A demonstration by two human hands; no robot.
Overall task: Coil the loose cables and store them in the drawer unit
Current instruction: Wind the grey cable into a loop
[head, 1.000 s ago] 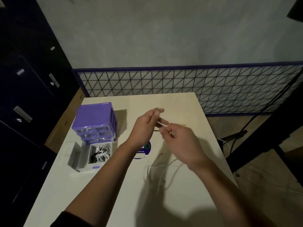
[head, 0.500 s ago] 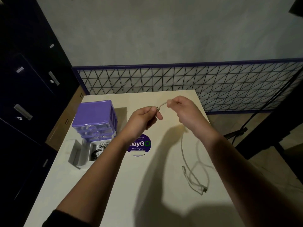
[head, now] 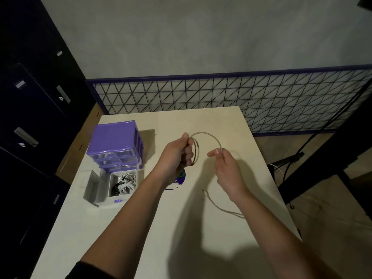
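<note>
A thin pale cable (head: 209,135) arcs between my two hands above the table. My left hand (head: 177,156) grips a couple of coiled loops of it. My right hand (head: 223,164) pinches the cable at thumb and forefinger; the loose tail (head: 219,206) runs down under that hand and lies on the table with its plug end free. The purple drawer unit (head: 115,141) stands at the left of the table. Its bottom drawer (head: 118,199) is pulled out and holds coiled white and black cables (head: 124,183).
A round purple sticker (head: 180,179) lies on the white table (head: 141,228) under my left wrist. A wire mesh panel (head: 221,97) lines the wall behind. Dark cabinets (head: 30,97) stand at left. A black stand and floor cables (head: 291,162) are at right.
A loop of cable has formed in my left hand, and my right hand has slid along the cable and dropped lower. The tail on the table is shorter.
</note>
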